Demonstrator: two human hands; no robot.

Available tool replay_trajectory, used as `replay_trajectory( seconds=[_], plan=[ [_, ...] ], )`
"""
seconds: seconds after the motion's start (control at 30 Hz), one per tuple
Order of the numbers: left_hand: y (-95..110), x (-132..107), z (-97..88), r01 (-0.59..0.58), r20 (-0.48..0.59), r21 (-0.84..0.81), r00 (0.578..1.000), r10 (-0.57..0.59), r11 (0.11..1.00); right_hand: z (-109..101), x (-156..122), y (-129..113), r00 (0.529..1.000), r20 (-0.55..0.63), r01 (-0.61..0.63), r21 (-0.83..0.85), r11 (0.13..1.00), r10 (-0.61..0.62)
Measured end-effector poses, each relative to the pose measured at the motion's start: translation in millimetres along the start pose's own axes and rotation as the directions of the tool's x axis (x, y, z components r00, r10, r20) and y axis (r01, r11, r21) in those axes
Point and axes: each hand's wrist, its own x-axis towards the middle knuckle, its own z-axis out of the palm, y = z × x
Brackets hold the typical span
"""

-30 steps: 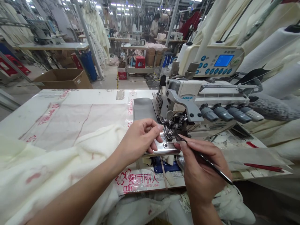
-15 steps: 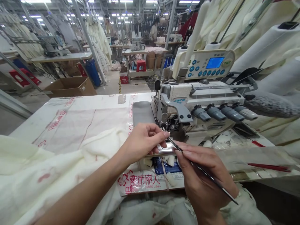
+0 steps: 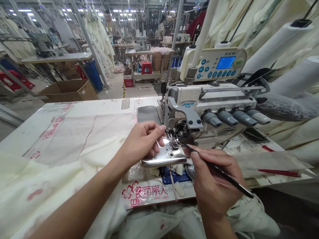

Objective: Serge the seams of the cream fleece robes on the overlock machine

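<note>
In my right hand (image 3: 216, 179) is a pair of dark tweezers (image 3: 224, 174), held like a pen, with the tip at the needle area of the overlock sewing machine (image 3: 183, 111). My left hand (image 3: 147, 139) is just left of the presser foot, thumb and forefinger pinched together. Whatever is between those fingers is too fine to make out. The shiny metal plate (image 3: 163, 159) of the machine lies under and beside my left fingers. A cream fabric (image 3: 99, 169) is spread on the table beneath my left forearm.
A control panel (image 3: 214, 64) with a blue screen tops the machine. Large thread cones (image 3: 279, 46) stand at right. Red tweezers (image 3: 279, 172) lie on the table at right. Fabric scraps and a blue tray (image 3: 170, 176) sit below the plate. A cardboard box (image 3: 67, 91) is beyond the table.
My left hand has moved left and slightly up, away from the tweezers' tip, uncovering the metal plate. The tweezers' tip now points at the needle area. The view has shifted slightly.
</note>
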Motion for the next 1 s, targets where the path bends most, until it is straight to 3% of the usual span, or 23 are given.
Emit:
replay_trajectory(
  seconds=[0.13, 0.27, 0.5, 1.0],
  plan=[
    [-7.8, 4.9, -0.7, -0.001, -0.022, 0.005, 1.000, 0.001, 1.000, 3.6, -2.5, 2.7, 0.988, 0.066, 0.151, -0.216, 0.965, -0.140],
    [-9.9, 3.8, 0.2, -0.014, -0.018, 0.014, 1.000, 0.014, 1.000, 5.1, -3.2, 5.5, 0.976, 0.098, 0.214, -0.321, 0.923, -0.192],
    [-9.2, 2.8, -0.3, -0.028, -0.007, -0.001, 1.000, 0.028, 1.000, 5.7, -1.1, 7.8, 0.952, 0.157, 0.304, -0.386, 0.871, -0.263],
    [-7.3, 1.6, -0.3, -0.025, -0.006, 0.011, 1.000, 0.025, 1.000, 6.4, -0.7, 8.1, 0.944, 0.196, 0.323, -0.376, 0.868, -0.266]
  ],
)
